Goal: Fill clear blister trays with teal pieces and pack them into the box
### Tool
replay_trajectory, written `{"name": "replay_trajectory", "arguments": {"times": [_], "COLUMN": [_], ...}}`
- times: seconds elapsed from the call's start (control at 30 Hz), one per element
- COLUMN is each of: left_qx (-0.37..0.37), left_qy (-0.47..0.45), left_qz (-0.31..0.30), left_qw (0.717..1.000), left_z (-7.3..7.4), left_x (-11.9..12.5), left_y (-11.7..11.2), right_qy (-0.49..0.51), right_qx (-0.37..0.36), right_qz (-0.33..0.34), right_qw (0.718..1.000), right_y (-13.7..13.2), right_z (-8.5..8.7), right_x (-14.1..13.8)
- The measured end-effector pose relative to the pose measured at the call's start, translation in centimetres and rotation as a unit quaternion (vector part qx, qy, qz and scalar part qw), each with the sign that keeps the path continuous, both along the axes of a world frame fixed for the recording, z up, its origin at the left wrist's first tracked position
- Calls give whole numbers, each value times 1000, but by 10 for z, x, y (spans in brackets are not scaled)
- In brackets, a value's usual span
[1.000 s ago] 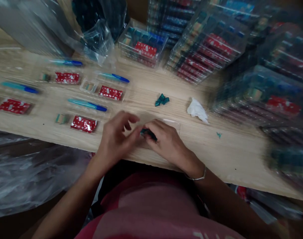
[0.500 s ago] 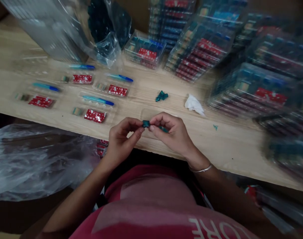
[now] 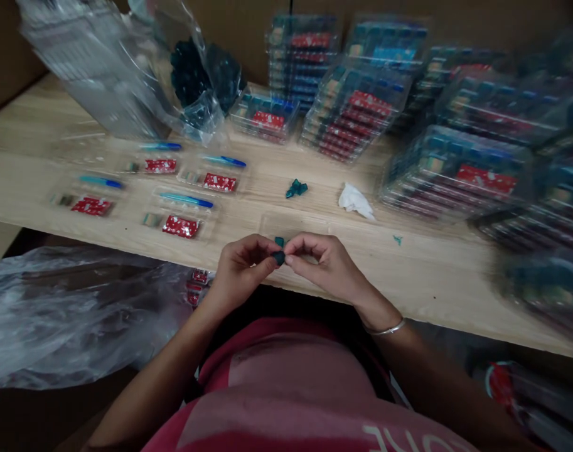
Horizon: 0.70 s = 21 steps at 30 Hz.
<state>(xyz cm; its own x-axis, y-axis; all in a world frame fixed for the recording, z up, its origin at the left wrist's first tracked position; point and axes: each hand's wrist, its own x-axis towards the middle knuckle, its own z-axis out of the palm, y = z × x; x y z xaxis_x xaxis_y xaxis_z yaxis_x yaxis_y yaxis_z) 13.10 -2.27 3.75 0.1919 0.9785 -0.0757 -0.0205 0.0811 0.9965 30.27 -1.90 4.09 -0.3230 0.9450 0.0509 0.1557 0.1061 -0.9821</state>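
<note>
Near the table's front edge my left hand (image 3: 243,267) pinches a small dark teal piece (image 3: 279,258) between thumb and fingertips. My right hand (image 3: 324,267) closes its thumb and forefinger at the other side of this piece. Just behind the fingers a second teal piece (image 3: 279,241) shows in part. Under and behind the hands lies a clear plastic tray (image 3: 295,224), its front hidden by them. A little pile of glossy teal pieces (image 3: 296,188) rests farther back on the table. What exactly the teal pieces are I cannot make out.
Left are several clear trays with blue pens (image 3: 186,199) and red dotted packets (image 3: 180,226). Stacks of filled packs (image 3: 352,116) stand behind and right. A crumpled white tissue (image 3: 356,201), a teal scrap (image 3: 398,240) and a bag of teal pieces (image 3: 187,75) are also there.
The view has shifted slightly. The teal piece between my fingers has turned and come nearer the table's front edge. A second teal piece now shows behind the fingertips.
</note>
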Motion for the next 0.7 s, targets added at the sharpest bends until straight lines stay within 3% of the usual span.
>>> {"name": "replay_trajectory", "arguments": {"times": [0.13, 0.27, 0.33, 0.47, 0.53, 0.7], "left_qx": [6, 78, 151, 259, 290, 314], "left_qy": [53, 116, 191, 338, 374, 396], "left_qz": [35, -16, -21, -50, -74, -81], "left_qw": [998, 990, 970, 904, 878, 859], "left_z": [-5, -10, -12, -21, -29, -42], "left_x": [-1, -17, -28, -38, -39, -34], "left_y": [-17, -27, -21, -2, 4, 2], "right_qy": [0, -38, -100, -273, -313, -293], "right_qx": [7, 39, 120, 266, 274, 257], "right_qz": [10, 39, 26, 48, 75, 71], "right_qw": [1000, 998, 987, 923, 906, 918], "right_y": [-11, -19, -11, 19, 31, 36], "right_z": [-4, -8, -9, -13, -19, -32], "right_x": [0, -4, -8, -20, -25, -29]}}
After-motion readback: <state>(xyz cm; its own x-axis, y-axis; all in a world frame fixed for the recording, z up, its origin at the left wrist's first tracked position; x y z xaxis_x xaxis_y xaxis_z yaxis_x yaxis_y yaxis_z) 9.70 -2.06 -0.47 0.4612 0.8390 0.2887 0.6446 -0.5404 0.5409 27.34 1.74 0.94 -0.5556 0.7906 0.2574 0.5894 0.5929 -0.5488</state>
